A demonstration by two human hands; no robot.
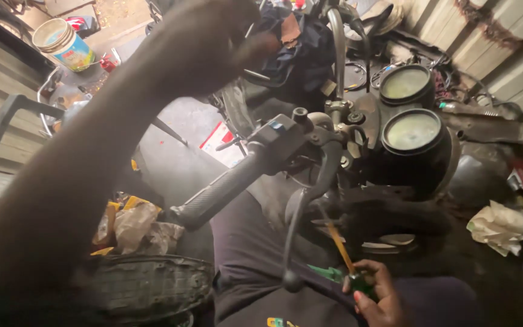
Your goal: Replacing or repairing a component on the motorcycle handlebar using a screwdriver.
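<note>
My right hand [375, 298] is low in the view, over my lap, shut on a screwdriver [341, 248] with a green handle and a yellowish shaft that points up toward the underside of a motorcycle's handlebar. My left forearm crosses the view from the lower left. My left hand [213, 36] is raised at the top, dark and blurred, close to a bundle of dark cloth [298, 48]; its grip is unclear. Between the hands lie the black handlebar grip [225, 188], the switch housing [279, 136] and the clutch lever [310, 200].
Two round gauges [413, 130] sit right of the handlebar, and a curved mirror stalk [336, 42] rises behind. A tyre [146, 284] and crumpled wrappers [131, 224] lie lower left. A paint bucket [62, 42] stands top left, a crumpled pale rag [500, 227] at right.
</note>
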